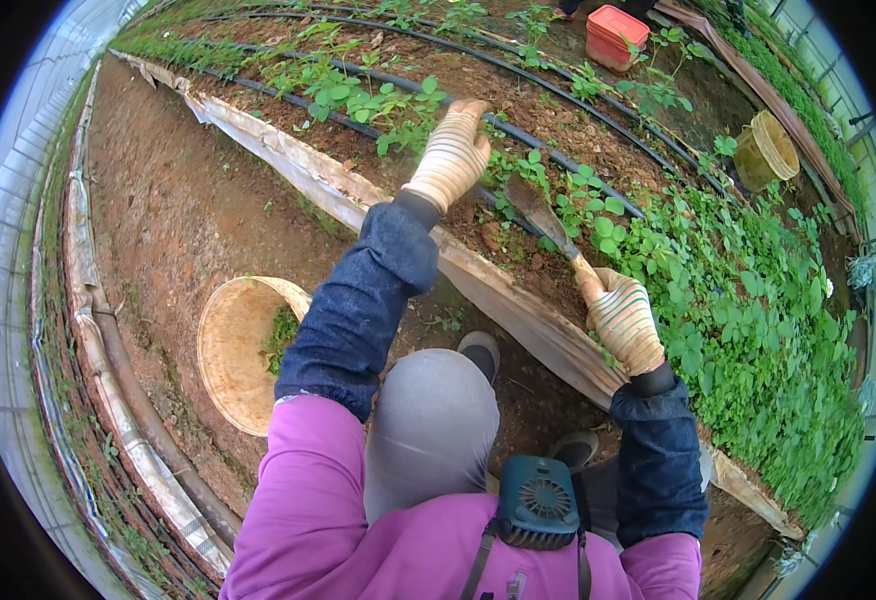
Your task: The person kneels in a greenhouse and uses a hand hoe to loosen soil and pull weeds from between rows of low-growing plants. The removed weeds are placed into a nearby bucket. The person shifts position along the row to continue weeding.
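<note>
My right hand (624, 319), in a striped knit glove, grips the wooden handle of a hand trowel (550, 225). Its soil-coloured metal blade points up and left among green seedlings (584, 199) on the raised bed (517, 259). My left hand (449, 157), gloved alike, reaches over the bed beside a black irrigation pipe (543, 144). Its fingers are curled at the pipe; whether they grasp it or anything else is hidden. Leafy plants (359, 94) grow just left of this hand.
White sheeting (288, 161) edges the bed. A tan bucket (232, 352) with green plant matter inside stands on the path at left. Beyond the bed's pipes are a red lidded box (614, 37) and a yellowish bucket (766, 150). Dense green growth (753, 322) covers the right side.
</note>
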A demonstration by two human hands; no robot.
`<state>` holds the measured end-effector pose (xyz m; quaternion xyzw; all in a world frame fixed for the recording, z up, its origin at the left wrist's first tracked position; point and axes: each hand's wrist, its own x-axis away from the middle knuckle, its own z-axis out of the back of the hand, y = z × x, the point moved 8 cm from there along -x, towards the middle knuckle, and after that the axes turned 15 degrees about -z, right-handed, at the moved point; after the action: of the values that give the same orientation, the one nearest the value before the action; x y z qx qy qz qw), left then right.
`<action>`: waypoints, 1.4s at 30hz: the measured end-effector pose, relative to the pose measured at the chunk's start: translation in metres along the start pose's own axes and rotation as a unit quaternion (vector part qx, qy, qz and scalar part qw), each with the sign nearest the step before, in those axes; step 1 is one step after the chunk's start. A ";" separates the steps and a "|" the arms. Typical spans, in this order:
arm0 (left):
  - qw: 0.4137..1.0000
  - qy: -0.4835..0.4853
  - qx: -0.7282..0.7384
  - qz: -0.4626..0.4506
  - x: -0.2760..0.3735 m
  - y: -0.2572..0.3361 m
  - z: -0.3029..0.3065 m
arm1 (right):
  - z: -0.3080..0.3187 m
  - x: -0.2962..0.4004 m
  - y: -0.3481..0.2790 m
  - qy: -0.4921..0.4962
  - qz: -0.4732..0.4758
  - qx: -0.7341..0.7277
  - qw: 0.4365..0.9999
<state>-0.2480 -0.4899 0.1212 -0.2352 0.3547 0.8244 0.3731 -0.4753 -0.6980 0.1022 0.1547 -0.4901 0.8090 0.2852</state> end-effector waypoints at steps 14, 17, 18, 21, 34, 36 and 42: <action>0.852 -0.512 -0.027 0.102 -0.031 -0.078 -0.079 | -0.072 -0.002 -0.001 -0.207 -0.204 -0.245 0.925; 0.850 -0.516 -0.015 0.105 -0.030 -0.085 -0.080 | -0.078 -0.005 -0.009 -0.211 -0.203 -0.277 0.915; 0.845 -0.523 -0.020 0.112 -0.029 -0.088 -0.079 | -0.079 -0.004 -0.015 -0.224 -0.177 -0.301 0.910; 0.838 -0.532 0.006 0.120 -0.029 -0.084 -0.083 | -0.074 0.000 -0.002 -0.197 -0.257 -0.275 0.905; 0.869 -0.471 -0.096 0.118 -0.028 -0.043 -0.083 | -0.093 -0.044 -0.034 -0.216 -0.207 -0.354 0.886; 0.868 -0.468 -0.117 0.116 -0.034 -0.046 -0.089 | -0.087 -0.056 -0.045 -0.232 -0.200 -0.380 0.873; 0.935 -0.331 -0.060 0.108 -0.086 -0.044 -0.081 | -0.036 -0.067 -0.069 -0.187 -0.112 -0.350 0.911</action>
<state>-0.1507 -0.5694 0.1077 0.0689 0.1836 0.9107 0.3637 -0.3789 -0.6622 0.0987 0.2467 -0.7661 0.5045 0.3127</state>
